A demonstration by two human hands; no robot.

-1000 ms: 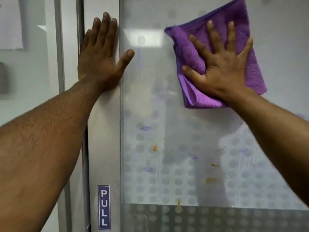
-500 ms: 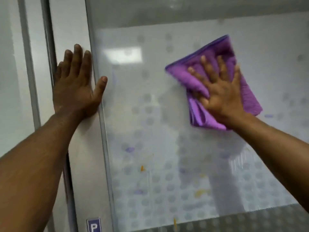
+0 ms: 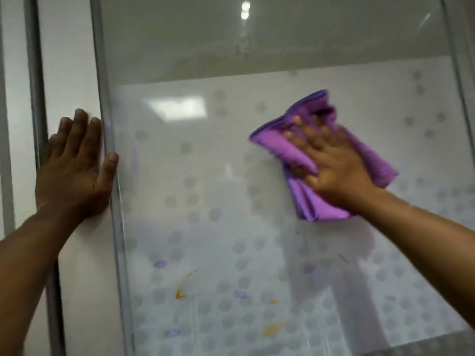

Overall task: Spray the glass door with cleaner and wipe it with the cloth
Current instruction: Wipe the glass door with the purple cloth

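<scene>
The glass door [image 3: 205,176] fills the view, frosted with grey dots, with orange and purple smears low on the pane. A folded purple cloth [image 3: 288,147] lies flat against the glass at the right. My right hand [image 3: 331,165] presses on it with spread fingers and looks blurred. My left hand [image 3: 74,165] rests flat on the door's pale metal frame [image 3: 84,253], thumb reaching the edge of the glass. No spray bottle is in view.
A dark vertical gap [image 3: 38,98] and another pale panel lie left of the frame. The upper part of the pane [image 3: 231,42] is clear glass with light reflections. The door's right edge [image 3: 460,73] runs down the far right.
The view has tilted upward, so both hands sit lower in the frame and the PULL label has dropped out of sight. My right hand keeps moving the cloth on the glass; my left hand stays on the frame.
</scene>
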